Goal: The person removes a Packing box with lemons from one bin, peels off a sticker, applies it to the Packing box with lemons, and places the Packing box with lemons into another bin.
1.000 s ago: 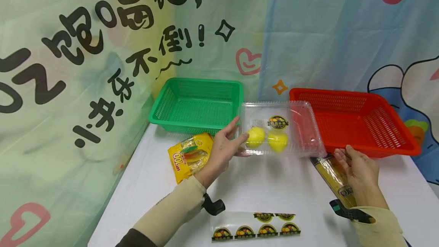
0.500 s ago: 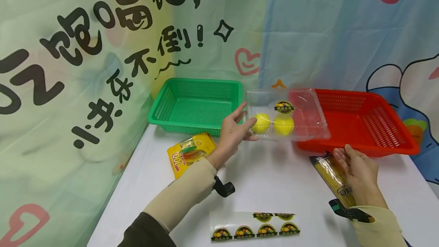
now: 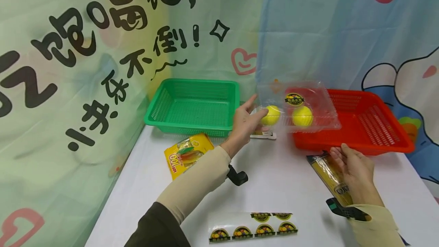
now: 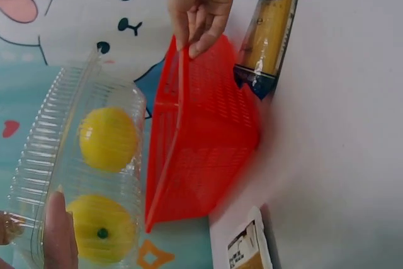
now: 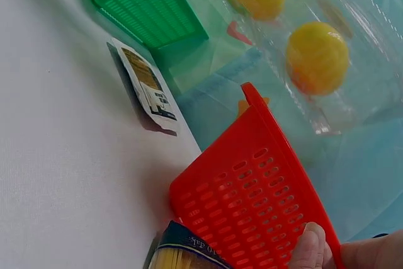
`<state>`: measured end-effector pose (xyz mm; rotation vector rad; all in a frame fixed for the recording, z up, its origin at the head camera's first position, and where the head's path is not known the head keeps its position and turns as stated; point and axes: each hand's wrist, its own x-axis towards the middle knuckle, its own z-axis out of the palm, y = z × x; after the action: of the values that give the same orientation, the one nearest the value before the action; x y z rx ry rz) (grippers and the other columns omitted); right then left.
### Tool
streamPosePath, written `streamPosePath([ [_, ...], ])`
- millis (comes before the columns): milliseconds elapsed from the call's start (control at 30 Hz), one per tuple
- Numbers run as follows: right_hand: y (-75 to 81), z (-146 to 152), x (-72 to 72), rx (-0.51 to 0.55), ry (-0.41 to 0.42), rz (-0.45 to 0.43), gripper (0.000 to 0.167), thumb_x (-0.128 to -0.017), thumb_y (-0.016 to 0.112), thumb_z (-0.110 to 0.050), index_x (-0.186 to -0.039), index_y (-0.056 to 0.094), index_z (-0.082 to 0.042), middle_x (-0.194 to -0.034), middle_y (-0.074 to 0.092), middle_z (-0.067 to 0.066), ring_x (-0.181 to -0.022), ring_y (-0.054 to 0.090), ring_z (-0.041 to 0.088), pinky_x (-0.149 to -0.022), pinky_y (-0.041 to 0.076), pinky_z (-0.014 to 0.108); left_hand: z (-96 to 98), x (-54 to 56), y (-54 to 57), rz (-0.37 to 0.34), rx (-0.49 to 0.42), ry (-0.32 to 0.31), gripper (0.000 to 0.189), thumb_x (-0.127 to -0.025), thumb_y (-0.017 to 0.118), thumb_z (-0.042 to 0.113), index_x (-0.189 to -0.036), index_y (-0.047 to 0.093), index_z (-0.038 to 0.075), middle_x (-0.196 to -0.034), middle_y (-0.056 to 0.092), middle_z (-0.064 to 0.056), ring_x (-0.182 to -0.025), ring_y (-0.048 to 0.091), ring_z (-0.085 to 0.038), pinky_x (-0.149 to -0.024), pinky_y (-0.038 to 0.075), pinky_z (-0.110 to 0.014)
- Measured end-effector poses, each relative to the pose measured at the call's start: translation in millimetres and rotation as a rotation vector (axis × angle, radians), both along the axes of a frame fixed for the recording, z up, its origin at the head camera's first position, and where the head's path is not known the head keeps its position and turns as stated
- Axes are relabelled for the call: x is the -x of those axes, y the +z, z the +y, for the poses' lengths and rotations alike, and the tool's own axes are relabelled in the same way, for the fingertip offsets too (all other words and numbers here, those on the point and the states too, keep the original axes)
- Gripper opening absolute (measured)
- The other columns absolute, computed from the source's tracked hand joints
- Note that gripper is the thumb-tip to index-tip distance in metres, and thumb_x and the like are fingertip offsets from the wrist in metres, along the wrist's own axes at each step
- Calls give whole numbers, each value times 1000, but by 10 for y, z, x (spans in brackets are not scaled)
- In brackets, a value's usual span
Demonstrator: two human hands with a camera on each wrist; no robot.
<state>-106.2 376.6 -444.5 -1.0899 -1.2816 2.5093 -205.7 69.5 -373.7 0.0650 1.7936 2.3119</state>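
My left hand grips a clear plastic clamshell box by its left end, thumb on the near side. Two round yellow fruits are inside, and a black and gold sticker is on its lid. The box is lifted above the table, its right part overlapping the red basket in the head view. My right hand pinches the near rim of that basket, the thumb showing on the rim in the right wrist view. Below this hand lies a pack of spaghetti.
A green basket stands at the back left, a yellow snack bag in front of it. Between the baskets lies a small white and brown packet. A sheet of round stickers lies at the near edge. A printed curtain hangs behind.
My left hand has carried the clamshell box up and to the right, over toward the red basket. The small packet behind it has come into sight. My right hand stays at the basket rim.
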Motion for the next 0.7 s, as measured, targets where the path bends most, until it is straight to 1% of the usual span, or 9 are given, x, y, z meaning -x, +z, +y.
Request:
streamPosePath([
  [67, -1, 3, -4, 8, 1, 11, 29, -80, 85, -29, -104, 73, -17, -87, 78, 1, -83, 77, 16, -79, 61, 25, 57, 26, 2, 0, -7, -6, 69, -92, 72, 11, -153, 45, 30, -155, 46, -16, -50, 64, -20, -64, 63, -43],
  [100, 0, 4, -8, 13, 4, 20, 28, -80, 84, -28, -103, 73, -17, -88, 78, 1, -84, 77, 17, -80, 61, 25, 84, 35, 3, 1, -11, -11, 70, -93, 71, 10, -154, 44, 29, -156, 45, -16, -49, 63, -20, -65, 62, -44],
  [167, 4, 7, -17, 20, 11, 34, 25, -82, 83, -28, -101, 73, -17, -89, 78, 2, -84, 78, 17, -80, 61, 26, 137, 53, 5, -3, -13, -14, 70, -93, 71, 11, -154, 43, 30, -156, 45, -15, -51, 64, -21, -64, 62, -44],
  [300, 23, 12, -32, 12, 12, 42, 25, -82, 83, -28, -102, 72, -17, -88, 78, 2, -84, 78, 17, -79, 61, 25, 271, 85, 12, -8, -12, 7, 69, -91, 72, 11, -152, 46, 30, -156, 44, -15, -51, 66, -23, -62, 62, -44],
  [333, 26, 10, -30, 7, 7, 40, 26, -82, 83, -28, -102, 72, -17, -88, 78, 1, -84, 78, 17, -79, 61, 25, 309, 94, 19, -13, -7, 16, 68, -91, 73, 11, -151, 48, 31, -156, 45, -15, -52, 66, -24, -61, 62, -43],
  [400, 27, 12, -29, 3, -2, 36, 26, -82, 83, -27, -103, 72, -16, -87, 78, 1, -82, 78, 17, -78, 61, 25, 382, 105, 35, -22, -1, 29, 68, -90, 74, 11, -149, 50, 33, -156, 45, -15, -51, 65, -26, -61, 62, -44],
  [500, 26, 4, -24, 2, -18, 31, 29, -82, 83, -27, -106, 72, -16, -86, 77, 1, -81, 77, 17, -77, 61, 25, 484, 116, 56, -20, 43, 42, 66, -88, 74, 13, -146, 52, 37, -154, 49, -13, -48, 61, -23, -56, 62, -38],
  [633, 27, -10, -27, 8, -19, 28, 33, -81, 84, -27, -109, 71, -15, -87, 77, 1, -81, 77, 17, -78, 61, 25, 617, 118, 61, -9, 88, 47, 66, -89, 73, 14, -147, 52, 37, -151, 52, -11, -43, 52, -16, -48, 55, -26],
  [700, 28, -13, -31, 8, -16, 27, 34, -81, 84, -27, -110, 71, -16, -88, 78, 1, -82, 77, 16, -78, 61, 25, 688, 120, 57, -10, 89, 53, 65, -89, 73, 13, -147, 53, 35, -150, 53, -12, -42, 50, -15, -47, 53, -25],
])
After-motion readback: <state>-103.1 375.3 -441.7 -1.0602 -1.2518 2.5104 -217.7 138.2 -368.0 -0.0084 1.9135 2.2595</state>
